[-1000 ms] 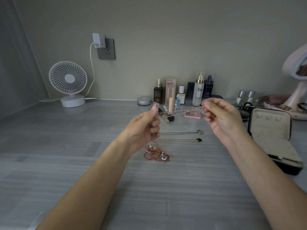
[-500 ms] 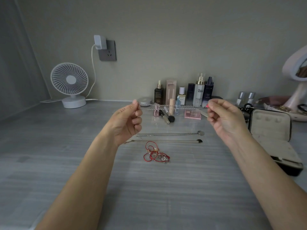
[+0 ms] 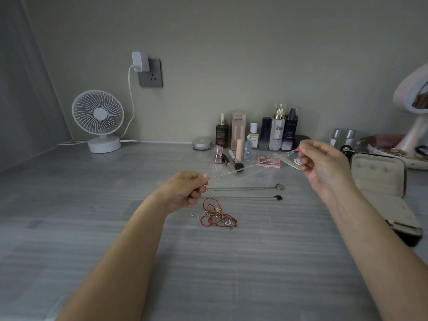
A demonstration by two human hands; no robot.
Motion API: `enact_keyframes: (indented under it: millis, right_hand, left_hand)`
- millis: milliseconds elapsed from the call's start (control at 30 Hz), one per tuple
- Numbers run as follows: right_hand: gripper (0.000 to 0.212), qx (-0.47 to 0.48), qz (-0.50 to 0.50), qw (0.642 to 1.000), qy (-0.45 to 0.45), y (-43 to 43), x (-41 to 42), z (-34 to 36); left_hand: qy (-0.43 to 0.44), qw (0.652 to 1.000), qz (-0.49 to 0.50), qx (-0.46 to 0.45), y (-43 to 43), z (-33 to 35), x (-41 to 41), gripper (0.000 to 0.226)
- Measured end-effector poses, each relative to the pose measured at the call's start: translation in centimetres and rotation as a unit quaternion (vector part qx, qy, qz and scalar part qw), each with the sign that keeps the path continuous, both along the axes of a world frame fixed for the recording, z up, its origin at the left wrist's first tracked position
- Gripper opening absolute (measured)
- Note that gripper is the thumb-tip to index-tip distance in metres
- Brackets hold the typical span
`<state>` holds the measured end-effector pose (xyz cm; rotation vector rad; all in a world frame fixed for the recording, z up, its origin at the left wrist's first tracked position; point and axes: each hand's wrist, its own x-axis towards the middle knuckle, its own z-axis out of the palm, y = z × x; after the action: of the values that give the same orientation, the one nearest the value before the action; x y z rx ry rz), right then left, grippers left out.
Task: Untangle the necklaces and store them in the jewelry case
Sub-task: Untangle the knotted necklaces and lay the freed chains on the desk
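Head view: fingers [image 3: 199, 183] of the left hand [image 3: 183, 191] and of the right hand [image 3: 324, 169] pinch a thin silver chain [image 3: 250, 165], taut in the air between them, its long axis rising from left fingers to right. Just below the left fingers lies a red tangle [image 3: 218, 216]; bare worktop [image 3: 92, 205] spreads leftward. The open jewelry case [image 3: 379, 181] sits just right of the right fingers.

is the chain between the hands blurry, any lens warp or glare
Head view: dim, even light, no glare; the silver chain between the left hand and right hand is thin and faint yet traceable; wide-angle warp tilts the wall edge at left.
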<state>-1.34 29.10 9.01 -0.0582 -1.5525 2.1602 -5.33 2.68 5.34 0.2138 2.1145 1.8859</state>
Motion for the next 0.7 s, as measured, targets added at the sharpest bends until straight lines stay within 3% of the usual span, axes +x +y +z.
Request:
enact_keyframes:
  millis: [133,333,567,700]
  right_hand:
    - [0.012,0.069,-0.015,0.996,-0.06,0.2,-0.2,-0.8]
    - [0.011,0.111,-0.023,0.991,-0.069,-0.1,-0.2,-1.0]
    - [0.012,0.148,0.018,0.988,-0.039,-2.0,0.0,-0.6]
    - [0.012,0.145,0.037,0.989,-0.012,-2.7,-0.3,-0.6]
  left_hand:
    - [0.009,0.998,0.036,0.041,0.2,-0.5,-0.5,0.027]
    - [0.044,0.98,0.112,0.156,-0.2,-0.1,-1.0,0.023]
    - [0.05,0.923,0.143,0.354,-1.9,2.2,-1.2,0.024]
    - [0.066,0.902,0.132,0.405,-2.7,2.8,-1.1,0.024]
